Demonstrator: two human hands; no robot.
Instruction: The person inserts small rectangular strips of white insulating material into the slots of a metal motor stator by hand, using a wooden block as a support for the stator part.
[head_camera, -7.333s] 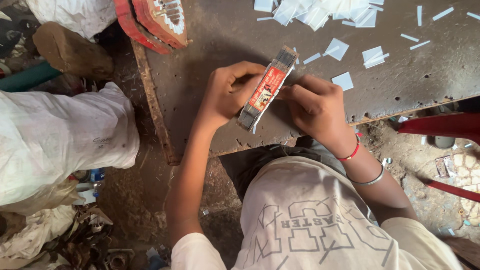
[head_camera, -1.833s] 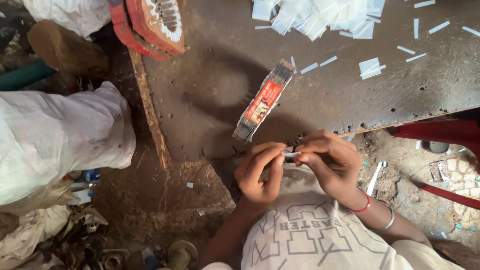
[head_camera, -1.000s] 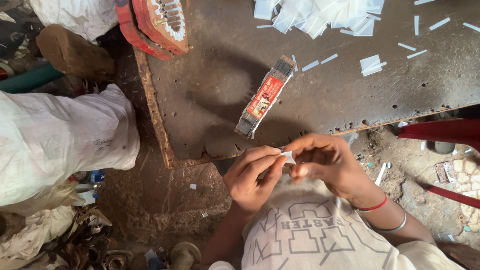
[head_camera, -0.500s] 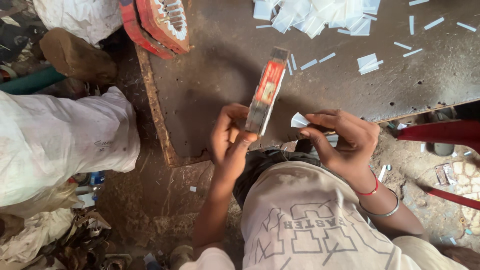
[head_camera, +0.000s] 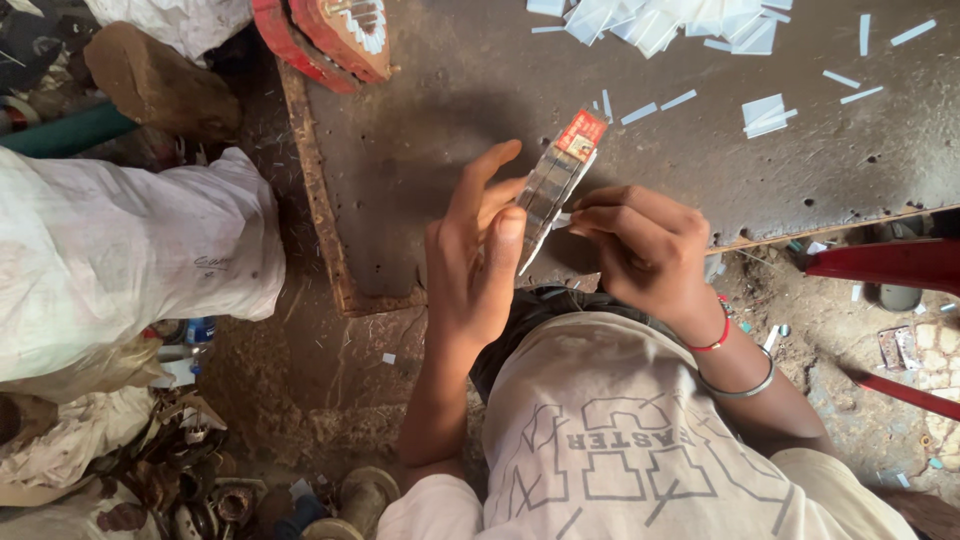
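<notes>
My left hand (head_camera: 475, 250) holds a long narrow card strip (head_camera: 556, 180) tilted on edge, its grey back toward me and a red end at the top. Its fingers are spread along the strip's left side. My right hand (head_camera: 640, 250) pinches a small white piece (head_camera: 562, 218) against the strip's lower right side. Both hands hover over the near edge of a dark, worn board (head_camera: 430, 120) that serves as a work surface.
Several white paper slips (head_camera: 660, 18) lie heaped and scattered at the board's far side. A red round object (head_camera: 325, 35) rests at its far left corner. White sacks (head_camera: 120, 260) sit to the left, a red bar (head_camera: 890, 265) to the right, clutter on the dirt floor.
The strip lay on the board while both hands worked a small white piece near my lap. My left hand has since picked the strip up, and my right hand has brought the piece to it.
</notes>
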